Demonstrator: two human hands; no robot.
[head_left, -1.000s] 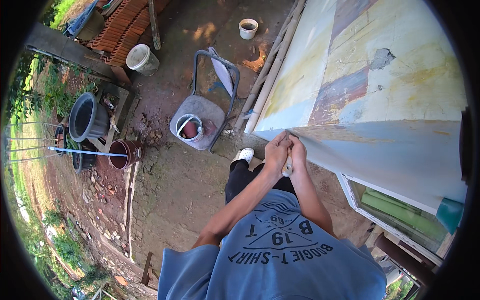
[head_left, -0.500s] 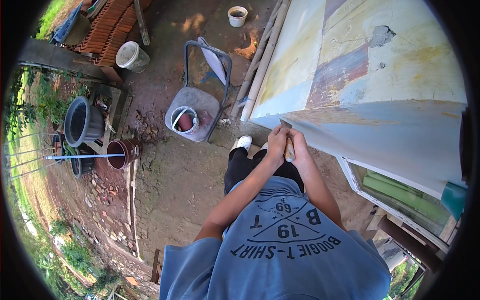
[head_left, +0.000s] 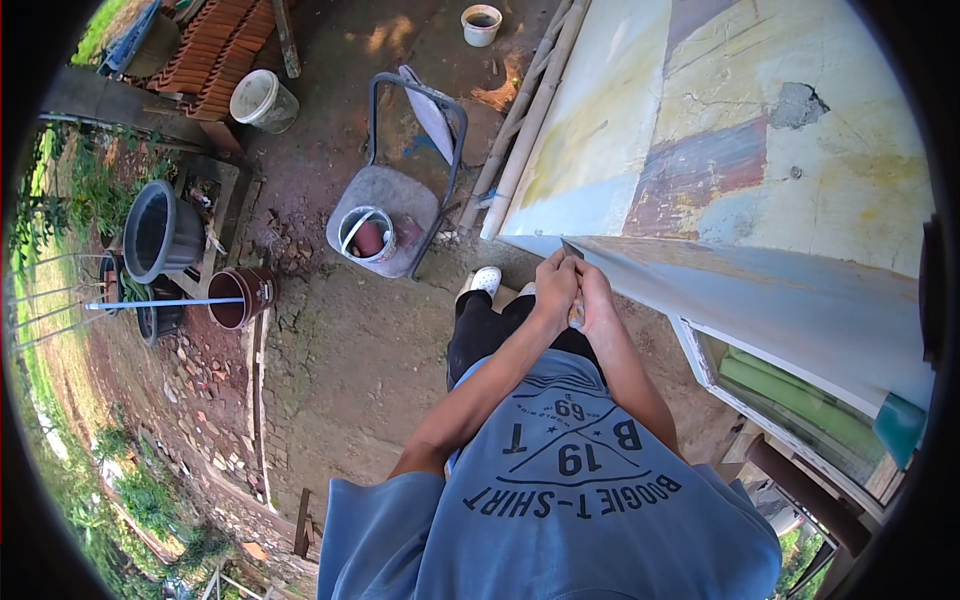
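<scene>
While both bare hands meet at the lower edge of the patchy painted wall point(head_left: 720, 130), the left hand point(head_left: 553, 290) and the right hand point(head_left: 596, 297) are closed together around a narrow pale-handled tool point(head_left: 577, 313), of which only a short stub of handle shows below the fingers and a thin dark blade tip shows above them, touching the wall's blue-grey edge; what kind of tool it is cannot be made out, since the hands cover most of it; the fingers themselves are wrapped tight, left over right as far as can be told. Below the hands a white shoe point(head_left: 484, 280) peeks out past dark trousers, the other foot being hidden by the forearms; the blue printed shirt fills the lower frame and blocks the ground there. To the left, well apart from the hands, a grey metal folding chair point(head_left: 385, 195) stands on the bare earth, carrying a small white bucket point(head_left: 366, 233) with something reddish inside that is hard to identify; farther left stand a large dark plastic pot point(head_left: 158, 232) and a brown clay-coloured pot point(head_left: 240, 297), and a white pail point(head_left: 262, 100) sits beside stacked red roof tiles point(head_left: 215, 50), partly cut off by the rim.
</scene>
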